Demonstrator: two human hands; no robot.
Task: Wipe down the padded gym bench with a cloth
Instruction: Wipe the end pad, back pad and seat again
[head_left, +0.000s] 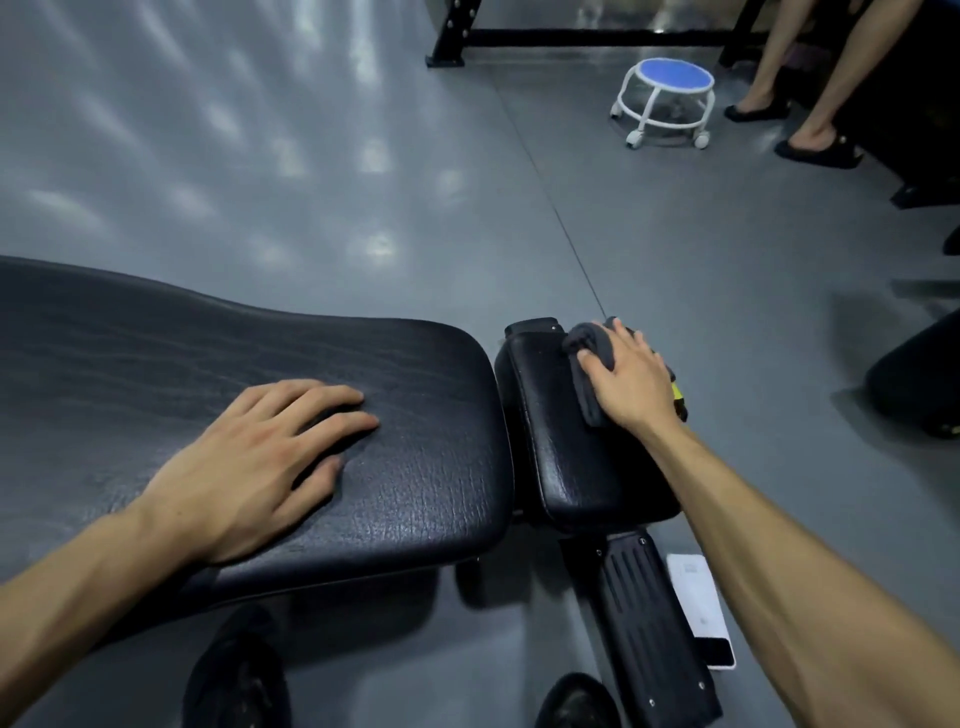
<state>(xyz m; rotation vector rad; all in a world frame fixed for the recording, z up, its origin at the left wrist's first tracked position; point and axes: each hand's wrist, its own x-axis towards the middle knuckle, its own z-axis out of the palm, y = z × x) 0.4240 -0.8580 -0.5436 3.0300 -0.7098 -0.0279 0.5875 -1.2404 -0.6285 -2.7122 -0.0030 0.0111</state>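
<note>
The black padded gym bench has a long back pad (156, 353) on the left and a smaller seat pad (561, 447) to its right. My left hand (249, 462) rests flat on the long pad, fingers spread and straight. On the far right part of the seat pad lies a bunched dark grey cloth (584, 364), pressed down by my right hand (631, 376). The thumb and fingers curl over the cloth and hold it against the pad.
The bench's black base foot (649, 618) runs toward me on the grey floor, with a white phone-like device (701, 613) beside it. My shoes show at the bottom. A blue-topped wheeled stool (667, 98), a person's legs (810, 98) and a black rack base (571, 39) stand at the back right.
</note>
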